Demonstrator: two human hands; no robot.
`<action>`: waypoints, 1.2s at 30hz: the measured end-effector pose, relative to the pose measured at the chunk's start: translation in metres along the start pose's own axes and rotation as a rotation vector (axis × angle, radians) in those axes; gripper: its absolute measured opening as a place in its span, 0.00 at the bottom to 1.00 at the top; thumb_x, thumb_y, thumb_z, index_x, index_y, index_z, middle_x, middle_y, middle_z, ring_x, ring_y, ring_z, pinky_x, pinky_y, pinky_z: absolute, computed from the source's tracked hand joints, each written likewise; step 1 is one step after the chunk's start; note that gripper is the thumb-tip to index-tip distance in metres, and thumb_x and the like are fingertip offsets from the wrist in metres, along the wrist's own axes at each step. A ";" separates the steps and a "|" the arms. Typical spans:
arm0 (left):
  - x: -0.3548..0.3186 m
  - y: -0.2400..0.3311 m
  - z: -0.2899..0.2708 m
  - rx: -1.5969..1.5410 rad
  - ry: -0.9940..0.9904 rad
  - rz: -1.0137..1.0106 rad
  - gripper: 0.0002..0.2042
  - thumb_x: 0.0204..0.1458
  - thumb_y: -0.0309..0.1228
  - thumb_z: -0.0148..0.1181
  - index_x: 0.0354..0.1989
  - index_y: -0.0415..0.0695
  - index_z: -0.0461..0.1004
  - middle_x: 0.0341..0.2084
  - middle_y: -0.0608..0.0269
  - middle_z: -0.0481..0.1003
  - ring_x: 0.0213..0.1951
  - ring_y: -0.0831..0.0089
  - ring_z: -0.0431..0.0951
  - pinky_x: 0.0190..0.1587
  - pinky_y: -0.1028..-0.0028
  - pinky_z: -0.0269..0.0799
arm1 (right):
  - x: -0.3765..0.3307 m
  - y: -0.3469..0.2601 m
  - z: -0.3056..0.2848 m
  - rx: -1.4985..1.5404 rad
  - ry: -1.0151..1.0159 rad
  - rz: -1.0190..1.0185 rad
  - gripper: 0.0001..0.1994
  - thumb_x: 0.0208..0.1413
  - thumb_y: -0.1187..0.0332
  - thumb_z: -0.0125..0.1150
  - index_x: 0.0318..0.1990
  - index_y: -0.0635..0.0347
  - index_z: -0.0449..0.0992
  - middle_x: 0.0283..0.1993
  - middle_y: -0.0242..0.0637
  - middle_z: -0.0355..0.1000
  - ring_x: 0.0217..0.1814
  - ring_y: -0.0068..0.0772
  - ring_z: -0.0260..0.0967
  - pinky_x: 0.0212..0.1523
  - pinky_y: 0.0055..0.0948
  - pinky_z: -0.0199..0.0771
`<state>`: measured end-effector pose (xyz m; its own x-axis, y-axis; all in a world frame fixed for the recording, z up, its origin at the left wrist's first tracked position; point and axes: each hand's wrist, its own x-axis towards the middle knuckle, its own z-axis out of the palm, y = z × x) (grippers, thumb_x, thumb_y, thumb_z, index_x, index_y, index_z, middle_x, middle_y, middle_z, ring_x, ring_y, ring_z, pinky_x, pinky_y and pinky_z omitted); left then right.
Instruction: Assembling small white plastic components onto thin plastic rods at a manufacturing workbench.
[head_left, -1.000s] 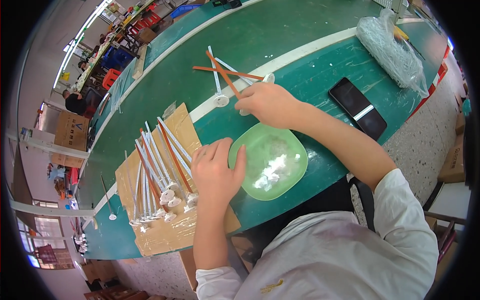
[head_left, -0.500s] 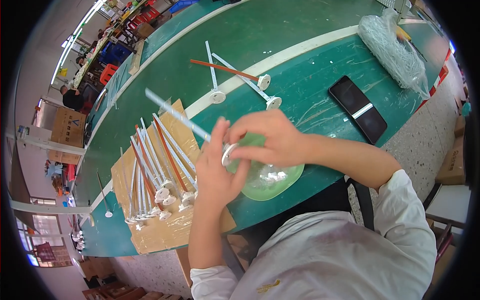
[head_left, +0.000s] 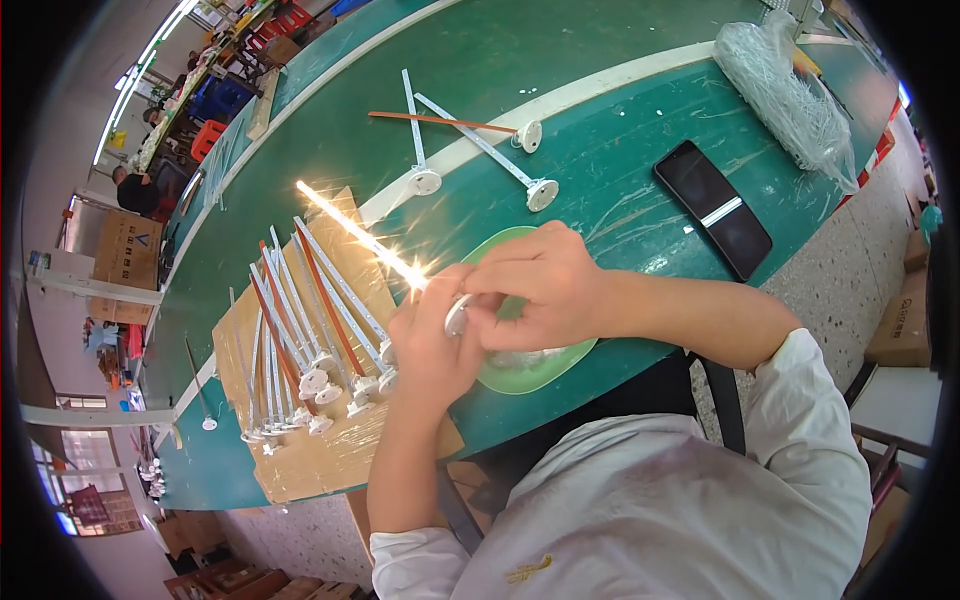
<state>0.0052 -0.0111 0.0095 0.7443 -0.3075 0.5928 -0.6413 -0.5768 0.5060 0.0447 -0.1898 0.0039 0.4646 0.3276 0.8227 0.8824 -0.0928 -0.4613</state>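
My left hand (head_left: 425, 350) is closed around a thin LED light strip (head_left: 352, 232) with a round white base (head_left: 458, 314). Glowing bright yellowish-white, the strip slants up and left from my fingers. My right hand (head_left: 548, 285) pinches at the base from the right; fingers hide what exactly they grip. Under both hands is a green bowl (head_left: 545, 375) with small clear or white bits in it. Left of my hands, several unlit LED strips (head_left: 285, 320) with round white bases lie bunched on a tape-covered cardboard sheet (head_left: 350, 465).
Farther back on the green table (head_left: 600, 220) lie two white strips (head_left: 470, 145) and an orange one (head_left: 440, 120), all with white bases. A black phone (head_left: 712, 210) rests at the right, near a clear plastic bag (head_left: 790, 105). One more strip (head_left: 198, 385) lies at far left.
The strip in my hands was unlit half a second ago and now shines. Both hands stay together at its base, and the view has shifted slightly.
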 end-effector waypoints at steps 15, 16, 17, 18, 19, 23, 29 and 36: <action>0.005 -0.009 -0.005 -0.024 -0.006 -0.064 0.14 0.47 0.24 0.67 0.43 0.39 0.75 0.27 0.54 0.79 0.28 0.58 0.79 0.33 0.67 0.74 | 0.009 -0.003 -0.007 -0.004 -0.197 0.166 0.06 0.52 0.72 0.67 0.37 0.63 0.80 0.28 0.41 0.77 0.26 0.38 0.78 0.27 0.31 0.77; 0.005 -0.010 -0.003 -0.029 0.014 -0.108 0.14 0.47 0.24 0.67 0.43 0.40 0.75 0.26 0.55 0.79 0.27 0.59 0.79 0.32 0.67 0.73 | 0.008 -0.002 -0.008 -0.005 -0.195 0.164 0.06 0.52 0.72 0.67 0.37 0.63 0.80 0.28 0.41 0.77 0.26 0.38 0.78 0.27 0.31 0.77; 0.005 -0.011 -0.003 -0.026 0.016 -0.102 0.14 0.47 0.24 0.67 0.43 0.40 0.75 0.26 0.55 0.79 0.27 0.59 0.79 0.32 0.67 0.73 | 0.006 0.001 -0.010 -0.073 -0.284 0.207 0.08 0.53 0.70 0.66 0.37 0.64 0.80 0.28 0.41 0.77 0.26 0.39 0.77 0.28 0.33 0.77; 0.004 -0.013 -0.003 0.024 0.003 -0.118 0.13 0.46 0.24 0.67 0.42 0.41 0.76 0.26 0.57 0.79 0.27 0.60 0.79 0.31 0.68 0.74 | 0.006 0.004 -0.011 -0.143 -0.371 0.250 0.09 0.53 0.68 0.66 0.37 0.64 0.79 0.28 0.41 0.76 0.25 0.40 0.76 0.29 0.35 0.77; 0.004 -0.014 -0.004 0.073 -0.009 -0.132 0.13 0.46 0.24 0.67 0.41 0.42 0.76 0.25 0.58 0.80 0.27 0.62 0.80 0.31 0.69 0.74 | 0.006 0.004 -0.012 -0.148 -0.367 0.243 0.09 0.53 0.68 0.66 0.37 0.64 0.79 0.28 0.41 0.76 0.25 0.40 0.76 0.29 0.35 0.77; 0.004 -0.011 -0.003 0.078 0.034 -0.186 0.11 0.49 0.22 0.67 0.41 0.41 0.76 0.27 0.59 0.82 0.30 0.74 0.83 0.35 0.75 0.76 | 0.007 0.007 -0.017 -0.120 -0.420 0.291 0.15 0.49 0.63 0.68 0.39 0.65 0.78 0.31 0.45 0.76 0.33 0.46 0.77 0.37 0.42 0.78; 0.006 -0.005 -0.007 0.105 0.080 -0.204 0.11 0.48 0.20 0.66 0.40 0.40 0.75 0.31 0.57 0.83 0.35 0.74 0.83 0.41 0.74 0.77 | -0.006 0.009 -0.016 -0.145 -0.678 0.049 0.15 0.45 0.67 0.66 0.41 0.64 0.78 0.35 0.47 0.74 0.41 0.51 0.76 0.44 0.44 0.77; 0.006 -0.001 -0.007 0.228 0.010 -0.094 0.08 0.51 0.22 0.66 0.39 0.39 0.75 0.24 0.61 0.81 0.27 0.74 0.82 0.32 0.76 0.75 | 0.002 -0.001 -0.018 0.020 -0.962 0.210 0.05 0.48 0.75 0.58 0.32 0.60 0.79 0.31 0.44 0.75 0.37 0.51 0.76 0.40 0.44 0.76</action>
<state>0.0089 -0.0065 0.0168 0.7959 -0.2378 0.5567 -0.5102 -0.7586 0.4053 0.0462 -0.2062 0.0124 0.3445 0.9327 0.1063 0.7836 -0.2234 -0.5797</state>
